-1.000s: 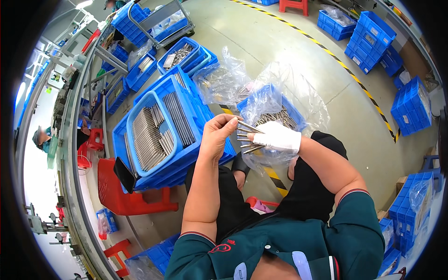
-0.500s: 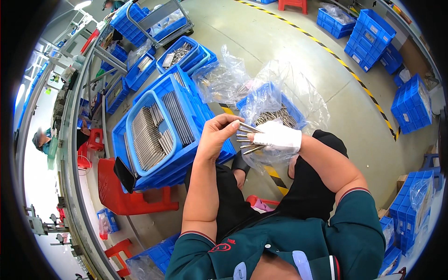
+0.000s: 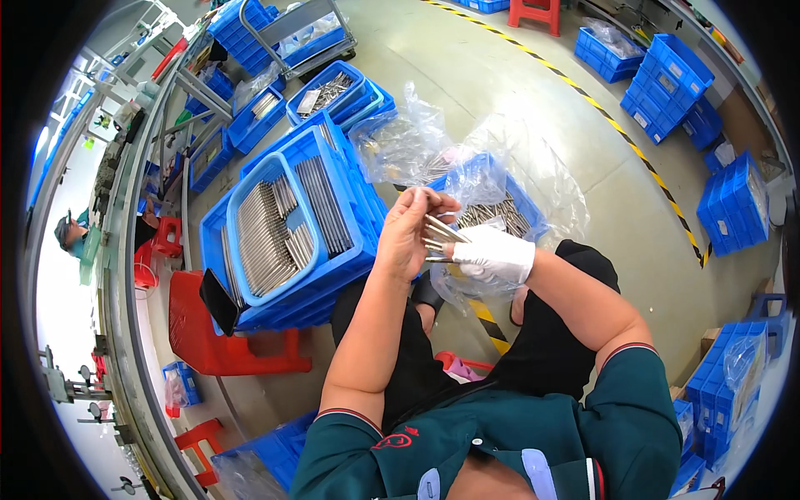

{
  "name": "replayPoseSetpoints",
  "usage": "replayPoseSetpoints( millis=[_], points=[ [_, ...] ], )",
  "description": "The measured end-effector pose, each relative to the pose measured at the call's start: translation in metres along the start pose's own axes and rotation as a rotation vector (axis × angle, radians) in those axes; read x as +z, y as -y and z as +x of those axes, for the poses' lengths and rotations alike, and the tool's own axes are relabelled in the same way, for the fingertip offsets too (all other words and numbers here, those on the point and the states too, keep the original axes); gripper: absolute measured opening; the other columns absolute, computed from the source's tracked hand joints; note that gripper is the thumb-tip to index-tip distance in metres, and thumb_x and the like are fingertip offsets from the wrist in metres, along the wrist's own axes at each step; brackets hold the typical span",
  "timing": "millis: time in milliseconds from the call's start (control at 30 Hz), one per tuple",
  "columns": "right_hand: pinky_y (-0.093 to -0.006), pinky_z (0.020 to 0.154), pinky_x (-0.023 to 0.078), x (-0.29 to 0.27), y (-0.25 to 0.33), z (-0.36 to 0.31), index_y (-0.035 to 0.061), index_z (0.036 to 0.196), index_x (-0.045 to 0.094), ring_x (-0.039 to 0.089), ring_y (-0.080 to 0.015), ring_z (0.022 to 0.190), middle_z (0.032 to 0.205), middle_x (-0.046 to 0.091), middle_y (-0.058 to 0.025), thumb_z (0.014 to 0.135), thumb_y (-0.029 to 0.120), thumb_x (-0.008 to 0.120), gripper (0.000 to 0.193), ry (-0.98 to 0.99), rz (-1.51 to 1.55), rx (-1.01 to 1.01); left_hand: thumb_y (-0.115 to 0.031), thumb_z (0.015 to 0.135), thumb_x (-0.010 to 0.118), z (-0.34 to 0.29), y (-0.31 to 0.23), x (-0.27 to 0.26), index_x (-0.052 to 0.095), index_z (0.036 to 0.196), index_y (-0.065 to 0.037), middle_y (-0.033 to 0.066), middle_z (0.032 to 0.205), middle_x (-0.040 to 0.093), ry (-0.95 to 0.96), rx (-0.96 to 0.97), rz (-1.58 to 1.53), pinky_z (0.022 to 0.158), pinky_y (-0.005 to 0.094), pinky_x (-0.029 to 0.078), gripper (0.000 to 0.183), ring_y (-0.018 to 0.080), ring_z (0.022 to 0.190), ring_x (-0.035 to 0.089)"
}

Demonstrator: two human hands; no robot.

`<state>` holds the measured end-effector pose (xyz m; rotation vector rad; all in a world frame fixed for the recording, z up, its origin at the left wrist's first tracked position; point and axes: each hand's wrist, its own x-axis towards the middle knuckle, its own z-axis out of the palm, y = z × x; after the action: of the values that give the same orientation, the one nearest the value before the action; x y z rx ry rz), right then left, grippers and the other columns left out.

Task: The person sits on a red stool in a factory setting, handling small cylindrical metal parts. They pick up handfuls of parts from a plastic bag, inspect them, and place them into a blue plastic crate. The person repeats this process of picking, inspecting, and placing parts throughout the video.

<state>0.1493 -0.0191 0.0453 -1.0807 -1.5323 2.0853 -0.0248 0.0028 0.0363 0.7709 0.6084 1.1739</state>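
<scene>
My gloved right hand (image 3: pixel 493 254) is closed around a small bunch of slim silvery metal rods (image 3: pixel 437 237), which fan out toward my left. My bare left hand (image 3: pixel 407 232) curls about the free ends of these rods, its fingers bent over the top and its palm facing them. Its exact contact with each rod is hard to make out. Behind both hands, a blue crate (image 3: pixel 527 193) lined with clear plastic film holds many loose rods (image 3: pixel 498 218). At my left, a light-blue tray (image 3: pixel 236 242) holds similar rods laid in neat rows.
The tray rests on stacked blue crates (image 3: pixel 354 265), with darker rods (image 3: pixel 323 204) beside it. A red stool (image 3: pixel 196 325) stands at the left. Clear plastic bags (image 3: pixel 392 146) lie beyond. More blue crates (image 3: pixel 733 204) line the right side. Yellow-black tape (image 3: pixel 612 117) crosses the floor.
My left hand has shifted slightly right and turned, going from a pinch at a rod's end to a curl around the rod ends. The right hand keeps its hold.
</scene>
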Motion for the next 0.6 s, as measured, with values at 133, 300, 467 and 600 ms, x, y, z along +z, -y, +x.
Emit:
replayPoseSetpoints(
  millis=[133, 300, 467, 600],
  points=[
    [-0.0225, 0.039, 0.028, 0.01, -0.031, 0.016, 0.0126, 0.072, 0.051, 0.038, -0.0048, 0.042, 0.053, 0.041, 0.0064, 0.089, 0.026, 0.063, 0.025, 0.126, 0.263, -0.055, -0.025, 0.094, 0.054, 0.001, -0.004, -0.006, 0.058, 0.093, -0.003, 0.0094, 0.096, 0.064, 0.349, -0.109, 0.55, 0.085, 0.0318, 0.046, 0.022, 0.0177, 0.095, 0.059],
    [-0.0245, 0.039, 0.031, 0.02, -0.036, 0.02, 0.0113, 0.074, 0.057, 0.043, -0.0089, 0.042, 0.052, 0.045, 0.0035, 0.085, 0.021, 0.067, 0.018, 0.233, 0.482, 0.091, -0.029, 0.094, 0.056, -0.006, 0.002, -0.003, 0.057, 0.098, -0.004, 0.013, 0.112, 0.061, 0.519, -0.357, 0.417, 0.087, 0.0314, 0.045, 0.025, 0.0184, 0.102, 0.056],
    [-0.0238, 0.045, 0.036, 0.011, -0.023, 0.017, 0.0057, 0.085, 0.055, 0.047, -0.0112, 0.049, 0.061, 0.049, -0.0004, 0.089, 0.02, 0.061, 0.016, 0.234, 0.546, -0.001, -0.033, 0.095, 0.052, 0.002, 0.007, 0.006, 0.055, 0.093, -0.009, 0.0134, 0.107, 0.063, 0.202, -0.198, 0.144, 0.083, 0.0328, 0.048, 0.024, 0.0201, 0.097, 0.059],
    [-0.0274, 0.051, 0.045, 0.004, -0.003, 0.024, 0.008, 0.086, 0.051, 0.052, -0.015, 0.055, 0.066, 0.053, -0.0031, 0.092, 0.018, 0.056, 0.013, -0.059, 0.745, -0.236, -0.032, 0.098, 0.044, 0.018, 0.038, -0.018, 0.054, 0.092, -0.008, 0.0129, 0.104, 0.063, -0.208, -0.139, -0.297, 0.09, 0.0424, 0.046, 0.027, 0.0269, 0.103, 0.058]
  ],
)
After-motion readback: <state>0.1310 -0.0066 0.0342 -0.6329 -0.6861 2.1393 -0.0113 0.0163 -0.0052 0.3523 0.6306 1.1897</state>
